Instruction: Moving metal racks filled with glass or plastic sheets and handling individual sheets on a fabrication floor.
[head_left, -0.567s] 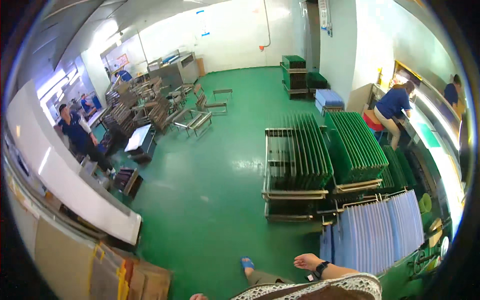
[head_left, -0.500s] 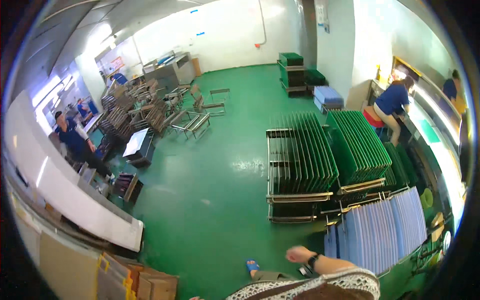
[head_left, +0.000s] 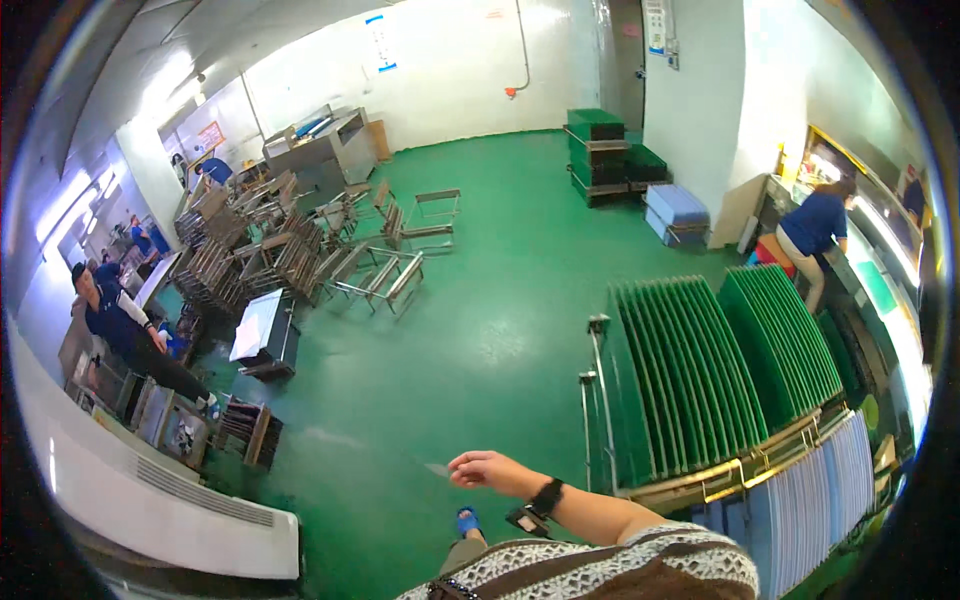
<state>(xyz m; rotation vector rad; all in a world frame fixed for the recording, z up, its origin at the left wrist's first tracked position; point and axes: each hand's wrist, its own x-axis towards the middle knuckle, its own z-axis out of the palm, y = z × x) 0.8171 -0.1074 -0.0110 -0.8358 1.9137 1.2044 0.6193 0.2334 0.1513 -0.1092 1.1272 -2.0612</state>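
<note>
My right hand (head_left: 484, 470) reaches forward over the green floor, fingers pinched together. A thin, pale, flat piece (head_left: 438, 469) sticks out past the fingertips; its kind is too blurred to name. On that wrist sits a black watch (head_left: 546, 497), and a small dark and white object (head_left: 527, 519) shows just beside it. Below the hand, a blue slipper (head_left: 467, 520) is on my foot. My left hand is out of sight. To the right of my arm stand racks of upright green panels (head_left: 690, 375), apart from my hand.
Pale blue panels (head_left: 815, 505) stand in a rack at the near right. Metal frames (head_left: 375, 275) and stacked racks (head_left: 215, 265) crowd the left, where a person (head_left: 125, 320) stands. Another person (head_left: 812, 225) bends over a lit bench. A long white casing (head_left: 190, 495) lies near left.
My right hand has swung forward and left, and the pale piece now shows at its fingertips. My view has shifted forward, bringing the green panels nearer.
</note>
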